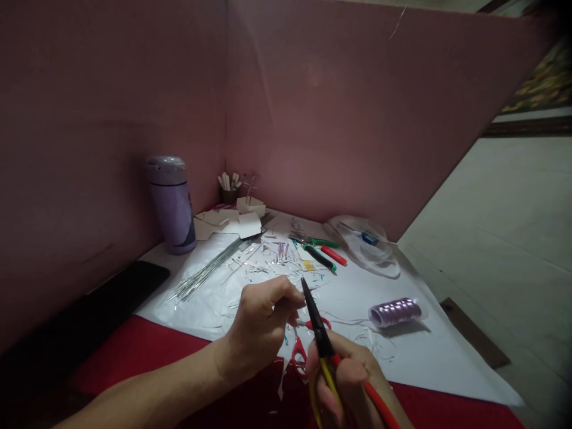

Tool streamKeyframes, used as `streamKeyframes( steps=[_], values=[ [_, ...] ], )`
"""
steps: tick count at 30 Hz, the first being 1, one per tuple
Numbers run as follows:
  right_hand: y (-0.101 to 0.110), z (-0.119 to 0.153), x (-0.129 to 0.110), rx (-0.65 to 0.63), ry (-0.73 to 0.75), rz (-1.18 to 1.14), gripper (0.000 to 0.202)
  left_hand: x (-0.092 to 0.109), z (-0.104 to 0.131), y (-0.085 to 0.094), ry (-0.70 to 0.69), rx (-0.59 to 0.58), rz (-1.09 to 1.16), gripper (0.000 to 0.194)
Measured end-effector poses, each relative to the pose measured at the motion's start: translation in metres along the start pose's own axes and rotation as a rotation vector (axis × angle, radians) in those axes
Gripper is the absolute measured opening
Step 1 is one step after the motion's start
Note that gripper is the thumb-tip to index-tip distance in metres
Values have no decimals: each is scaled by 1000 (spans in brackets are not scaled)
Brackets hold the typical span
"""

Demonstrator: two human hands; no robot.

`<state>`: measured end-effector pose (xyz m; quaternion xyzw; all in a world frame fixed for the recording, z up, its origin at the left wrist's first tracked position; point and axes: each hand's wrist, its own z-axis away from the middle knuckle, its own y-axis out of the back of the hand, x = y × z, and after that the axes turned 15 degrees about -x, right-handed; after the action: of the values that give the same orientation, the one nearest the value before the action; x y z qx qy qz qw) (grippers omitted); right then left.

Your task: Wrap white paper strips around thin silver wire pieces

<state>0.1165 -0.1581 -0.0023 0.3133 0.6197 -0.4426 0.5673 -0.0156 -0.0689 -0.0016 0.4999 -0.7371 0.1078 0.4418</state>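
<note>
The right hand [353, 375] is closed round the long-nosed pliers [318, 325], fingers wrapped over slim grips, one yellow and one orange-red. Their black metal nose tapers to a point and slants up just beside the fingertips of the left hand [268, 307]. That hand is curled, thumb and forefinger drawn together; whether something thin sits between them I cannot tell. Below, between the two hands, lie scissors [299, 356] with glossy red loop handles. Smooth white paper [447, 357] covers much of the surface, strewn beyond the hands with fine clippings [268, 256]. Right of the hands rests a cylindrical spool [395, 313] of shiny purple strand. Farther off are a bundle of straight, thin wires [208, 271] and green-and-black pliers [319, 257], splayed open.
</note>
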Motion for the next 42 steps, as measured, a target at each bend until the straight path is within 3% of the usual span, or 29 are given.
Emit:
streamKeyframes(
  steps=[6,8,10,11,13,17,21,26,29,32,34,37,42],
  values=[
    [4,7,-6,-67,25,149,74,5,-5,-1,119,66,211,11],
    [12,11,-16,42,74,339,63,8,-8,-1,180,89,304,10],
    [27,11,-33,231,92,627,46,10,-11,0,239,110,385,9],
    [38,9,-42,333,77,802,39,10,-13,0,263,118,414,9],
    [62,-1,-58,409,0,1071,38,11,-15,2,297,133,447,10],
    [107,-32,-65,346,-106,1374,23,10,-17,3,316,159,446,9],
    [125,-62,-44,227,-64,1471,19,9,-16,3,303,154,417,9],
    [120,-76,-28,203,37,1462,24,7,-15,3,301,121,413,9],
    [106,-66,-39,372,119,1452,15,7,-15,3,301,113,426,10],
    [79,-50,-58,503,383,1378,18,9,-13,2,311,104,426,11],
    [58,-42,-67,314,524,1384,20,9,-12,2,319,92,419,11],
    [36,-40,-74,79,522,1447,29,10,-12,2,323,69,408,11],
    [31,-45,-73,12,494,1479,20,10,-12,2,291,50,445,13]
  ],
)
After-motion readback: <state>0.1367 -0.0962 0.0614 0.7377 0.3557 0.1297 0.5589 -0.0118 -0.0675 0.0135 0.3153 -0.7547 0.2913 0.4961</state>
